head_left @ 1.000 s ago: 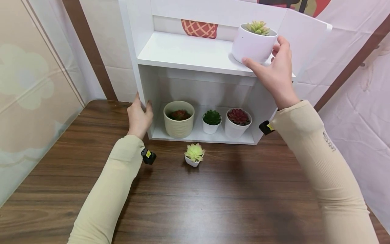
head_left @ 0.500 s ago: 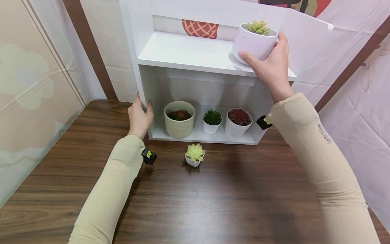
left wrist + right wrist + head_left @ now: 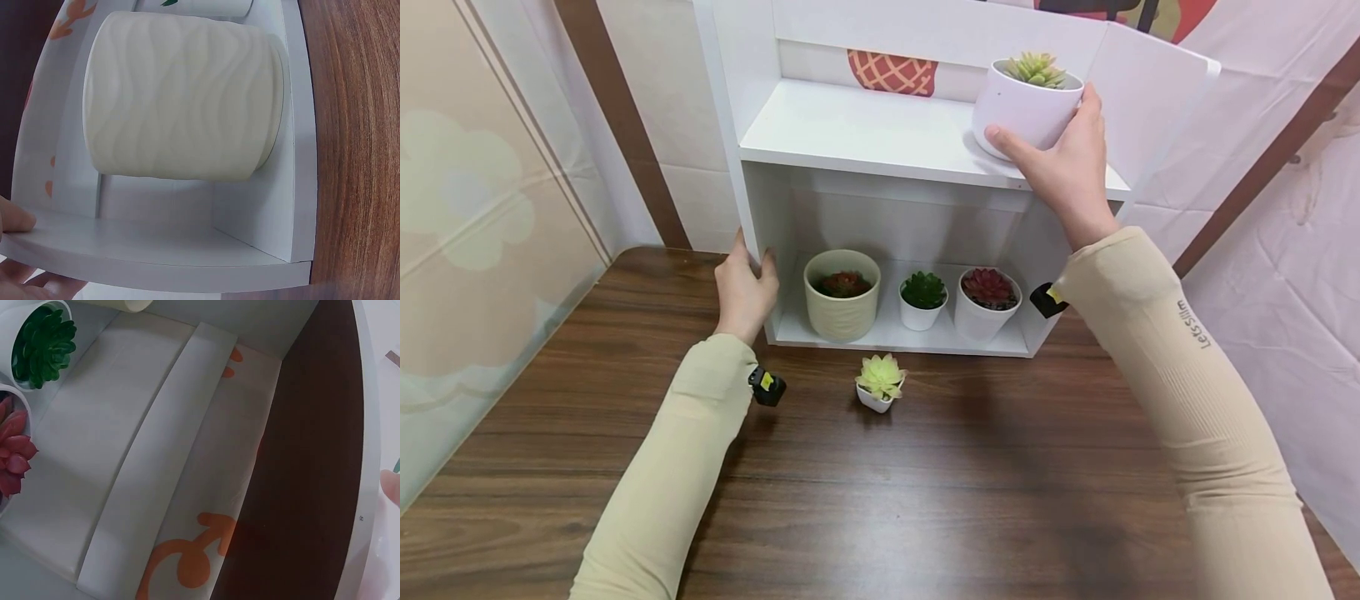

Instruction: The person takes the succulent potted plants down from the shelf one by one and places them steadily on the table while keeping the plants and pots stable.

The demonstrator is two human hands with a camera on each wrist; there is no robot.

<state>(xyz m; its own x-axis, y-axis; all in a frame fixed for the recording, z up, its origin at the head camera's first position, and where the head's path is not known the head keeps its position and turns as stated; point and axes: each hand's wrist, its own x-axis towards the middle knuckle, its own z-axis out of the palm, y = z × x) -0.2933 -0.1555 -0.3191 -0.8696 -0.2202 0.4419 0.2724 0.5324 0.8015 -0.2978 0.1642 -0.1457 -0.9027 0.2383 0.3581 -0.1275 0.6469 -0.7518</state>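
Observation:
In the head view, my right hand (image 3: 1070, 171) holds a white pot (image 3: 1021, 107) with a yellow-green succulent (image 3: 1036, 69). That pot stands at the right end of the upper board of a white shelf (image 3: 872, 129), thumb at its front and fingers on its right side. My left hand (image 3: 745, 293) grips the shelf's left side panel, thumb inside and fingers outside. On the lower level stand a cream pot (image 3: 841, 312) with a reddish plant, a small white pot (image 3: 919, 317) with a green succulent, and a white pot (image 3: 979, 322) with a dark red one.
A small white pot with a pale green succulent (image 3: 880, 379) stands on the dark wood table (image 3: 880, 500), in front of the shelf. The cream pot sits close to the left panel. Printed cloth (image 3: 1285, 250) hangs behind and beside the table.
My right hand has shifted slightly left, its thumb moving further across the white pot's front and its fingers closing against the side. The pot and left hand look unmoved.

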